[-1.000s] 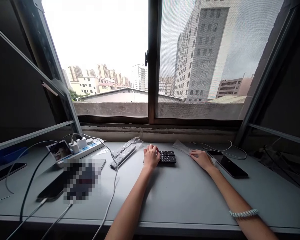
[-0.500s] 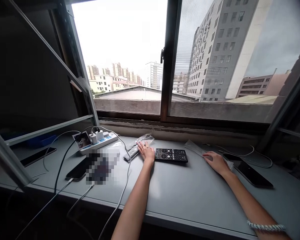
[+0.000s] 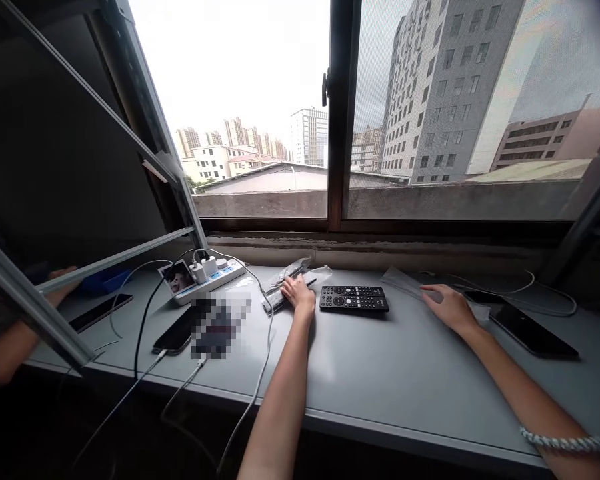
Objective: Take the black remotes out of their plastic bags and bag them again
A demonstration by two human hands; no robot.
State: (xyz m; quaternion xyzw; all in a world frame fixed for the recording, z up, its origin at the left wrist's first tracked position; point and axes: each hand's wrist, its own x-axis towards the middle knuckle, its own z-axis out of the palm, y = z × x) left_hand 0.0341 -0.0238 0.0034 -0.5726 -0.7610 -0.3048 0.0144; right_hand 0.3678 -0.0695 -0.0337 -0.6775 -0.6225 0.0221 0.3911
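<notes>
Near the back of the desk, my left hand has its fingers curled round a slim dark remote control in a clear plastic bag. Other dark pieces in clear bags lie beside and beneath that hand. Just right of it, two black remote controls lie side by side, buttons up. Over on the right, my right hand rests on the desk, fingers stretched out and thumb apart. A flat clear plastic bag touches its fingertips, and more clear plastic shows by the wrist.
A power strip with plugged chargers stands back left, a photo leaning on it. Phones with cables lie before it; a large dark phone lies right. Beyond a metal frame, another person's arm reaches toward a blue tray.
My left fingers have curled in, and a bagged dark end now sticks out right of them. My right hand stays nearly in place. Another person's arm has come in at the left.
</notes>
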